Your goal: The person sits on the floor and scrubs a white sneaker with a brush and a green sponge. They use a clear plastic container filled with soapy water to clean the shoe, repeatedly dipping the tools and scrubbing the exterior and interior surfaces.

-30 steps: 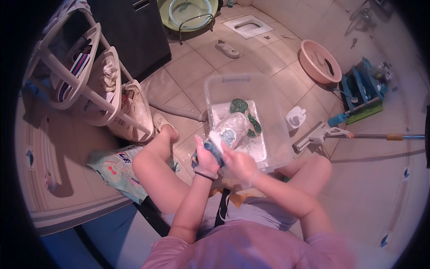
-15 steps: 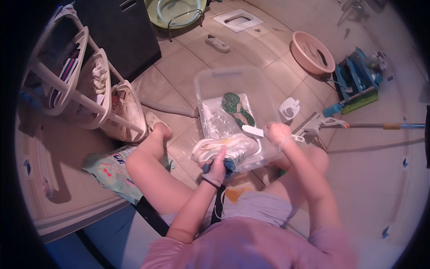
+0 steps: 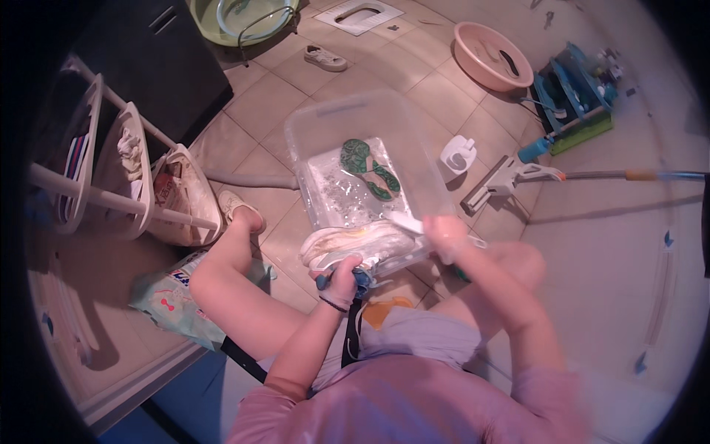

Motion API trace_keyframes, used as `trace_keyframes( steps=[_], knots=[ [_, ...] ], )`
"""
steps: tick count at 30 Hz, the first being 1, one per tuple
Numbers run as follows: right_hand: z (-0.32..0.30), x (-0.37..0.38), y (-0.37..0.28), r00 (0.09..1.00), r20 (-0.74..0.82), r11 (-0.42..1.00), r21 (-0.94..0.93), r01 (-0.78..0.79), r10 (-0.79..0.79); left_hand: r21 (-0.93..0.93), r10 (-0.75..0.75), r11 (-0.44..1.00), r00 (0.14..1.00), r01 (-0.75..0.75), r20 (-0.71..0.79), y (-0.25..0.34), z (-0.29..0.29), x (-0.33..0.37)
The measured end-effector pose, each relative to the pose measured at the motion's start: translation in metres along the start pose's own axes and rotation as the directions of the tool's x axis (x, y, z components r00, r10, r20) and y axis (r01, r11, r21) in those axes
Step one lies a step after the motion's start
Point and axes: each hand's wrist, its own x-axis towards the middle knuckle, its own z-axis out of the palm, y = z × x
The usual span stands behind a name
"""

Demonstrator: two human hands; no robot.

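Note:
My left hand (image 3: 342, 283) grips a pale, wet shoe (image 3: 355, 244) by its blue-lined opening. The shoe lies on its side over the near end of a clear plastic tub (image 3: 297, 166), its sole turned away from me. My right hand (image 3: 446, 235) is closed round a white scrub brush (image 3: 406, 221), whose head is at the right end of the shoe's sole. Motion blurs this hand, and its fingers partly cover the brush. Inside the tub, in shallow sudsy water, lies a green-patterned, sole-shaped piece (image 3: 357, 157).
Right of the tub stand a white jug (image 3: 458, 154) and a floor squeegee (image 3: 490, 185). Farther off are a pink basin (image 3: 464, 58), a blue rack (image 3: 568, 81) and another shoe (image 3: 325, 58). A tiered shelf (image 3: 103, 198) and a plastic bag (image 3: 166, 300) flank my left leg.
The whole view has shifted, so the surroundings sit farther left and higher. The brush has turned and come down against the shoe's right end. My left hand keeps its hold on the shoe.

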Motion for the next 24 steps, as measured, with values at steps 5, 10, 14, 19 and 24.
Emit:
trace_keyframes(
  steps=[5, 10, 14, 19, 24],
  knots=[
    [0.001, 0.002, -0.050, 0.985, -0.028, 0.981, 0.083, 0.173, -0.172, -0.022, -0.206, 0.978, 0.978, 0.207, 0.039, 0.003, -0.002, 0.001],
    [-0.006, -0.003, 0.018, 0.998, 0.017, 0.993, -0.099, 0.067, -0.065, 0.047, -0.256, 0.966, 0.965, 0.254, 0.057, 0.007, -0.008, -0.002],
    [0.013, 0.008, -0.037, 0.990, -0.011, 0.989, 0.057, 0.138, -0.138, 0.114, -0.333, 0.939, 0.940, 0.323, 0.079, 0.016, 0.002, -0.006],
    [0.007, 0.020, -0.045, 0.944, -0.087, 0.948, -0.005, 0.319, -0.318, 0.136, -0.261, 0.956, 0.965, 0.260, -0.008, 0.015, 0.004, -0.010],
    [0.009, 0.009, 0.019, 0.999, 0.018, 0.995, -0.090, 0.048, -0.046, 0.049, -0.329, 0.944, 0.941, 0.326, 0.080, 0.002, -0.005, 0.000]
  ],
)
